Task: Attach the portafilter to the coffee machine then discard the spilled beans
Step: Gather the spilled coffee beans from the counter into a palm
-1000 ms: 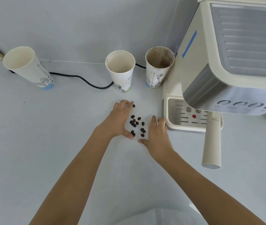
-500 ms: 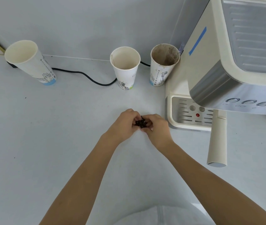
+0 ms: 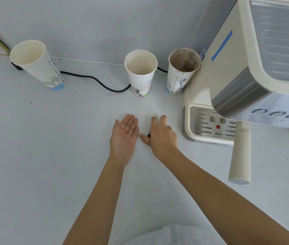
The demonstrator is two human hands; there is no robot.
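3 paper cups (image 3: pixel 141 73) and a black cable (image 3: pixel 96 80) on the counter (image 3: pixel 34 156).

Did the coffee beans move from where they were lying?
Yes. The beans no longer lie scattered on the table before the middle cup; they are gathered under the right hand.

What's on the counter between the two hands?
In the head view, a few dark beans peek out at the right hand's thumb; otherwise bare counter separates it from the open, palm-up left hand.
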